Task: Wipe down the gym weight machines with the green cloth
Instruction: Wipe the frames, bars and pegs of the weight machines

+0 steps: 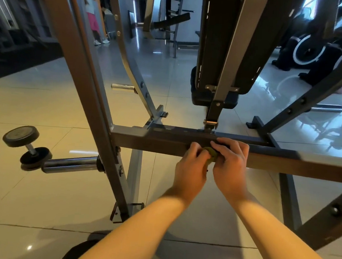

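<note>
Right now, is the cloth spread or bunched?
Bunched up: the green cloth shows as a small wad between the left hand and right hand.

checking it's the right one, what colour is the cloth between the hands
Olive green; the cloth shows best in the head view.

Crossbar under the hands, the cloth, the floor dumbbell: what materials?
Crossbar: square metal tube, likely steel, with dark grey paint, a satin sheen and crisp edges.
Green cloth: soft fabric, bunched and creased; too covered to tell the weave.
Dumbbell: bright, chrome-looking metal handle; matte black heads, probably rubber-coated.
</note>
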Motion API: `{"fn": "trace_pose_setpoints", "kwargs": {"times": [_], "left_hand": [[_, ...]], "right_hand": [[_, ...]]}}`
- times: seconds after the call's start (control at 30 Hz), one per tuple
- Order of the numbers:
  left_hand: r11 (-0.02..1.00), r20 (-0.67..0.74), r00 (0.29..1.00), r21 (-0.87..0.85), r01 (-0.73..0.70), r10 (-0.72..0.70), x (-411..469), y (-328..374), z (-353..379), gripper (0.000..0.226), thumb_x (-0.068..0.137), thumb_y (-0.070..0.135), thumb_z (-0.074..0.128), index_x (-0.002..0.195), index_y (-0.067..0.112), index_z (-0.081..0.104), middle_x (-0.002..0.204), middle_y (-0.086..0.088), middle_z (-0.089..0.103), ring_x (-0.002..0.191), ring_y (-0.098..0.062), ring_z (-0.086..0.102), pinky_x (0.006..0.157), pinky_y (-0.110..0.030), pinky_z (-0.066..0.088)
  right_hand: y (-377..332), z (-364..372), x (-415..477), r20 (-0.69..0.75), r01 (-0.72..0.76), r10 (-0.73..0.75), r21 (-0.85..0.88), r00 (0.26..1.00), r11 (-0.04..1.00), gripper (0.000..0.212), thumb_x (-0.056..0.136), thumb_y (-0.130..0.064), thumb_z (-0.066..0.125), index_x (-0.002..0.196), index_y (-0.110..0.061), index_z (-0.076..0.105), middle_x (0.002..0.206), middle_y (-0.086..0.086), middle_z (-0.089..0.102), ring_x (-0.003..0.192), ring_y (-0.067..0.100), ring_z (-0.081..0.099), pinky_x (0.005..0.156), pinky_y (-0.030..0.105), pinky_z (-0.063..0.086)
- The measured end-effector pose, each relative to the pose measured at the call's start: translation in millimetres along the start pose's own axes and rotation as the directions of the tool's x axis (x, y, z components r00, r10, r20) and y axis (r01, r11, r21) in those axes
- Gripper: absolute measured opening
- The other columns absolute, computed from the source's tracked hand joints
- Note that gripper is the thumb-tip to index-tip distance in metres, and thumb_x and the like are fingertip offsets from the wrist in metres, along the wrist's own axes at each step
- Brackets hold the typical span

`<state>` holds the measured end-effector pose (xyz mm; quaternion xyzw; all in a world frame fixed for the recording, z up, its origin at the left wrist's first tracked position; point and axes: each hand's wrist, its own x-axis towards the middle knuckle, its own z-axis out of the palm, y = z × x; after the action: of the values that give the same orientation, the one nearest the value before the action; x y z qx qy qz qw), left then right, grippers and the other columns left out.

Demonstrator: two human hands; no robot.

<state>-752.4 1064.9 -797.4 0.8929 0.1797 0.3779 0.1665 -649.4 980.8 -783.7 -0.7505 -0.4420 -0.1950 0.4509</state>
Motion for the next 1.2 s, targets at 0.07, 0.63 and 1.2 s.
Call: {"fn": "trace_pose_setpoints", "kwargs": {"times": [0.07, 0.63, 1.2], "left_hand": [[0.999, 0.063, 0.998, 0.034, 0.004, -0.006, 2, -13, -21, 0.017, 0.097, 0.018, 0.066, 0.113, 0.019, 0.062, 0.119, 0.004, 0.05, 0.091, -0.01, 0.058, 0.075, -0.026, 0.057], [0.601, 0.445, 0.59, -0.134, 0.788, -0.674, 109, 32, -291, 0.036, 0.104, 0.043, 0.052, 0.08, 0.021, 0.065, 0.08, -0.003, 0.065, 0.084, -0.023, 0.062, 0.07, -0.033, 0.04], [0.446, 0.522, 0.532, -0.293, 0.846, -0.667, 253, 137, -533, 0.039, 0.094, 0.056, 0.062, 0.106, 0.019, 0.064, 0.105, -0.011, 0.07, 0.096, -0.022, 0.072, 0.087, -0.045, 0.062]], "right_hand": [[-10, -7, 0, -0.001, -0.036, 0.036, 0.035, 0.999, 0.999, 0.037, 0.089, 0.004, 0.066, 0.119, -0.014, 0.074, 0.129, -0.003, 0.06, 0.123, 0.015, 0.039, 0.104, 0.006, 0.029], [-238, -82, 126, 0.843, -0.967, 0.479, 0.174, 0.243, 0.186, 0.025, 0.09, -0.015, 0.076, 0.114, -0.007, 0.072, 0.105, 0.016, 0.077, 0.097, 0.028, 0.075, 0.08, 0.041, 0.061], [-408, -230, 320, 0.797, -0.814, 0.401, 0.184, 0.451, 0.551, 0.01, 0.097, -0.015, 0.063, 0.093, -0.017, 0.071, 0.091, 0.005, 0.071, 0.089, 0.021, 0.066, 0.077, 0.032, 0.055]]}}
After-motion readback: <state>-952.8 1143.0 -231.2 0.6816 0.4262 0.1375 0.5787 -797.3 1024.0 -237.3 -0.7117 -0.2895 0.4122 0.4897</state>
